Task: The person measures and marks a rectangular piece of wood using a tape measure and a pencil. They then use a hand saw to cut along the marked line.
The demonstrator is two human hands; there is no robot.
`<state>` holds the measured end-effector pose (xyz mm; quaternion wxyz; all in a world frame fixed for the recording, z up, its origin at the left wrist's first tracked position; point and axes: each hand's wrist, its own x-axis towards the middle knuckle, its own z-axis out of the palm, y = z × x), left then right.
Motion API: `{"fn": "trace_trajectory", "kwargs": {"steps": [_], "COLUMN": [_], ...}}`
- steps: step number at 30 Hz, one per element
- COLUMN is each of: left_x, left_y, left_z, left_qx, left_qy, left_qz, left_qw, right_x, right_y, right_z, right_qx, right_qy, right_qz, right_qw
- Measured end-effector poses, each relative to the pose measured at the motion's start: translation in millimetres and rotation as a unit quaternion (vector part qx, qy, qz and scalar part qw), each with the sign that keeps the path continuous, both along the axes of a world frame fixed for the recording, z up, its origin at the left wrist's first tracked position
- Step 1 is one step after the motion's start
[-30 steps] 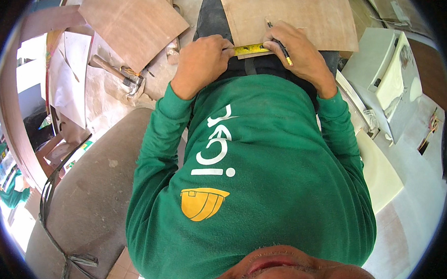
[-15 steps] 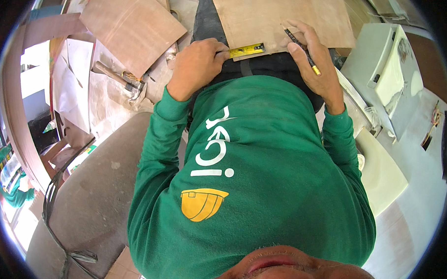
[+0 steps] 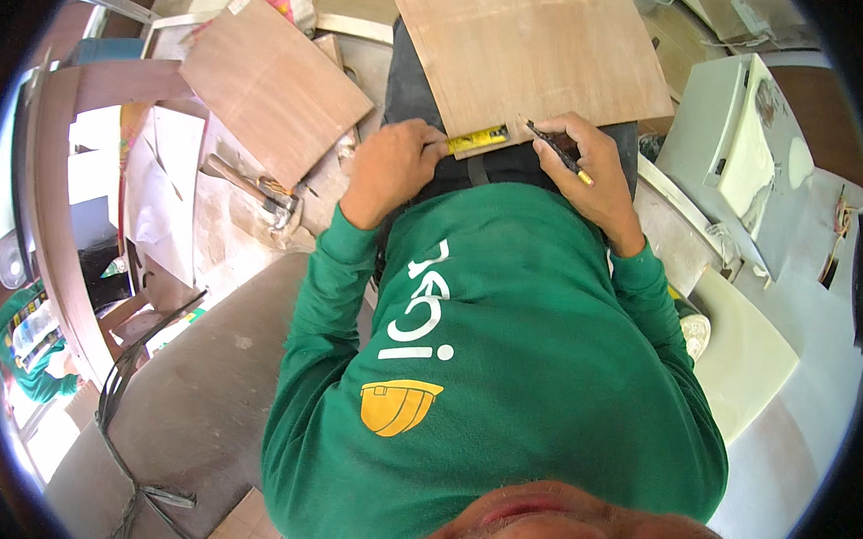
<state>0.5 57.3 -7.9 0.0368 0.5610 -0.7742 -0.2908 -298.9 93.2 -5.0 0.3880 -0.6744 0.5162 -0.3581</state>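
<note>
Green long-sleeved shirt (image 3: 504, 367): fills the middle of the view, with white lettering and a yellow helmet mark on the chest; both forearms run up from it toward the top of the picture.

Concrete floor (image 3: 189, 413): grey, at lower left, with a dark cable (image 3: 113, 401) curling across it.

Plywood board (image 3: 525, 54): a light brown sheet lying over the lap at top centre, its near edge just ahead of both hands (this is the piece being worked on).

Second plywood board (image 3: 272, 83): a darker square, tilted, well apart to the left of the first.

White cabinet (image 3: 740, 138): at the right, beside the lap, with a cream panel (image 3: 747, 361) lower down.

Curved wooden frame (image 3: 58, 218): brown, sweeping down the far left edge.

Left hand (image 3: 392, 168): fingers curled in and pressing on the yellow tape measure at the board's near edge, thumb toward the tape.

Right hand (image 3: 592, 171): closed around a pencil in a writing grip, resting at the board's near edge just right of the tape.

Hammer (image 3: 254, 189): wooden handle and metal head, lying on the littered surface left of the left forearm, touching neither hand.

Tape measure (image 3: 476, 138): a short yellow strip laid flat along the near edge of the board, between the two hands.

Pencil (image 3: 559, 152): dark with a yellow end, slanted, its tip at the board's edge beside the end of the tape.
</note>
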Motion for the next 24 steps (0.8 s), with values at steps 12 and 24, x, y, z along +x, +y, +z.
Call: {"fn": "trace_trajectory", "kwargs": {"steps": [12,24], "left_x": [2.6,1.9], "left_y": [12.5,5.5], "left_z": [-12.1,-22.2], "left_qx": [-0.041,-0.024], "left_qy": [-0.005,-0.019], "left_qz": [0.053,0.023], "left_qw": [0.998,0.999], "right_x": [12.8,7.5], "right_y": [-13.9,-86.4], "right_z": [-11.0,6.7], "right_qx": [-0.026,-0.06], "right_qy": [-0.019,-0.088], "right_qz": [-0.055,-0.051], "right_qw": [0.998,0.993]}}
